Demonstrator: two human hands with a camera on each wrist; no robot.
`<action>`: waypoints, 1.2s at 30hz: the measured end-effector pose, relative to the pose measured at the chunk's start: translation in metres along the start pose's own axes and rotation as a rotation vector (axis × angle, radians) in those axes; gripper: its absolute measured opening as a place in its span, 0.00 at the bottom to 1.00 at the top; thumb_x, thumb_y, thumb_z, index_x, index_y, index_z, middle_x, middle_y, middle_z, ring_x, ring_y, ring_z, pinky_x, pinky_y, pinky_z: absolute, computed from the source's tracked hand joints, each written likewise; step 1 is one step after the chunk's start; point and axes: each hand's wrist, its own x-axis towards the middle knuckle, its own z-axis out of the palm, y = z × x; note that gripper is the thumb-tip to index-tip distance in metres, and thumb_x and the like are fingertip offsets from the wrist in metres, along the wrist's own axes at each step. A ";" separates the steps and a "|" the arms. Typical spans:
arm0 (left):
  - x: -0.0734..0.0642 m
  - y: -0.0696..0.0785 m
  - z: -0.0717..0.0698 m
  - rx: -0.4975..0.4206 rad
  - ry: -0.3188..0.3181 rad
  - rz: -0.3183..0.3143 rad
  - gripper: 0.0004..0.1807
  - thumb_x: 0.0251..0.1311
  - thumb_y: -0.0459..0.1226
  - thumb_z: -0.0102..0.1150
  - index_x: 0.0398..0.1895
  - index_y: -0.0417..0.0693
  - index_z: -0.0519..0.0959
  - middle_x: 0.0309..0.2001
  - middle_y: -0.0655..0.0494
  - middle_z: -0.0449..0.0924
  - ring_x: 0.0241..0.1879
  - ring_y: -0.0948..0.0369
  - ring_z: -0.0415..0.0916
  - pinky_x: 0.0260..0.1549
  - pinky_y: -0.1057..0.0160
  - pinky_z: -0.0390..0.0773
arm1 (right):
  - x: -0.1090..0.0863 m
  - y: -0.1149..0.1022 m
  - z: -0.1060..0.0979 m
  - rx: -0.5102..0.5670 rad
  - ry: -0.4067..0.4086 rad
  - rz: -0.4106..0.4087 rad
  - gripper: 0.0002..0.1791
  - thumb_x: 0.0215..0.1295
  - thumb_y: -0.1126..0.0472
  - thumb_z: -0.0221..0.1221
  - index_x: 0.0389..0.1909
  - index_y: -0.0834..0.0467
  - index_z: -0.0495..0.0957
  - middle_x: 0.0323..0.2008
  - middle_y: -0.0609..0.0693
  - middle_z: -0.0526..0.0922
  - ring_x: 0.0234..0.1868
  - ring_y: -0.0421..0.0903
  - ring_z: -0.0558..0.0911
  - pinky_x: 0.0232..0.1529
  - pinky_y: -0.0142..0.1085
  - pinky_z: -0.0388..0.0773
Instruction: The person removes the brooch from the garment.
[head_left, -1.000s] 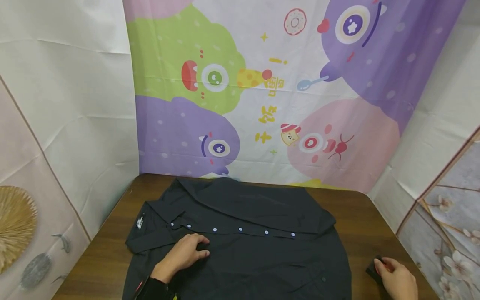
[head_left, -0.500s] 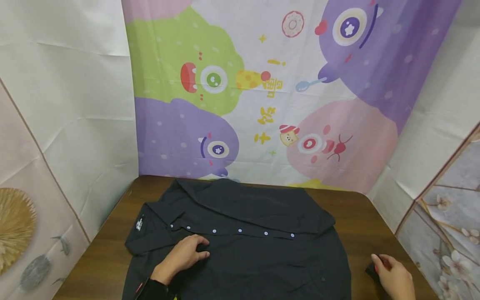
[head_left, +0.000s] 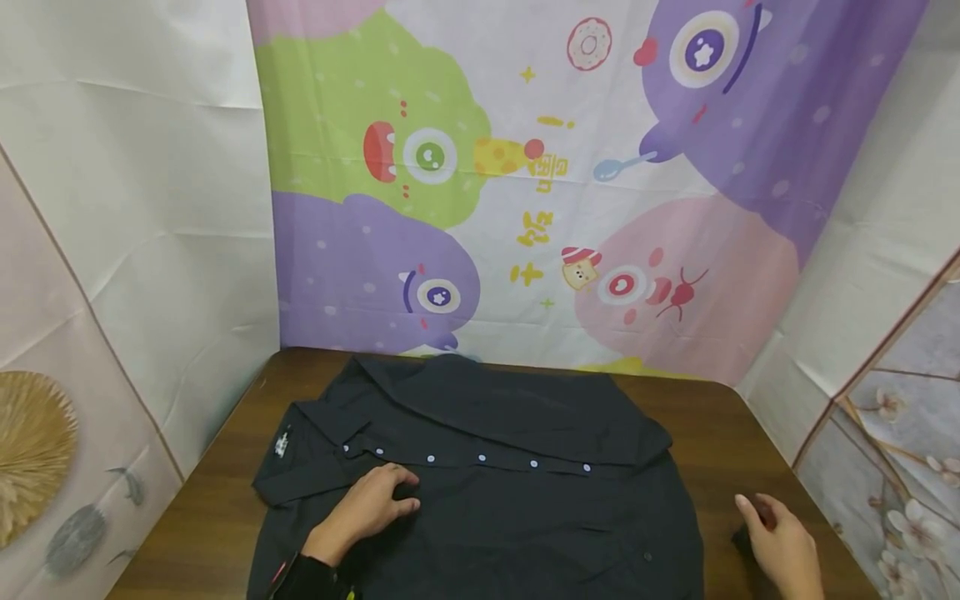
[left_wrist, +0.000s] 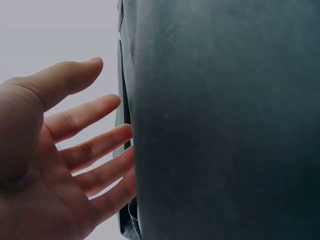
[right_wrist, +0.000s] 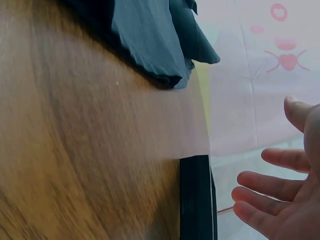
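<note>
A dark button-up shirt (head_left: 517, 517) with a row of pale buttons lies spread on the table, part of it folded over. My left hand (head_left: 369, 504) rests at the shirt's left front part, fingers loosely extended; in the left wrist view its fingertips (left_wrist: 125, 132) meet the dark cloth. Right of the shirt, my right hand (head_left: 783, 546) hovers by a small black block-like object (head_left: 742, 542). The right wrist view shows that hand's fingers (right_wrist: 272, 185) spread and apart from the black object (right_wrist: 195, 200), which sits on the tabletop. What kind of object it is cannot be told.
The brown wooden table (head_left: 720, 433) ends at a cartoon-printed cloth (head_left: 517, 325) hung behind it. Pale sheets (head_left: 172, 250) hang at the left, and a flower-patterned panel (head_left: 907, 467) stands to the right.
My right hand has loosened from the black object, its fingers opening, and shifted slightly left. The left hand and the shirt stay where they were.
</note>
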 end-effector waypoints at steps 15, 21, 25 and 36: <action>0.002 0.002 0.000 0.003 0.000 -0.002 0.14 0.53 0.41 0.70 0.42 0.46 0.83 0.44 0.52 0.82 0.50 0.49 0.77 0.53 0.44 0.73 | 0.002 -0.017 0.001 0.037 -0.008 -0.031 0.38 0.74 0.39 0.43 0.64 0.71 0.65 0.59 0.76 0.71 0.59 0.72 0.72 0.56 0.65 0.66; 0.000 0.002 0.001 0.010 0.010 -0.005 0.14 0.52 0.41 0.70 0.41 0.47 0.83 0.44 0.53 0.82 0.50 0.49 0.77 0.53 0.43 0.73 | 0.001 -0.025 0.004 0.058 -0.009 -0.041 0.38 0.74 0.41 0.44 0.65 0.72 0.64 0.60 0.77 0.69 0.60 0.73 0.70 0.58 0.66 0.65; 0.001 0.002 0.001 0.007 -0.003 -0.021 0.15 0.53 0.41 0.69 0.43 0.47 0.83 0.51 0.49 0.80 0.55 0.47 0.75 0.56 0.43 0.72 | 0.002 -0.033 0.007 0.090 -0.010 -0.056 0.38 0.74 0.40 0.45 0.65 0.71 0.64 0.61 0.76 0.69 0.61 0.72 0.70 0.59 0.65 0.65; 0.001 0.005 -0.001 -0.005 -0.008 -0.034 0.16 0.54 0.41 0.69 0.45 0.46 0.82 0.55 0.45 0.77 0.57 0.44 0.73 0.57 0.41 0.70 | 0.002 -0.049 0.014 0.135 0.001 -0.102 0.36 0.74 0.42 0.46 0.64 0.70 0.65 0.60 0.74 0.71 0.60 0.70 0.72 0.58 0.63 0.67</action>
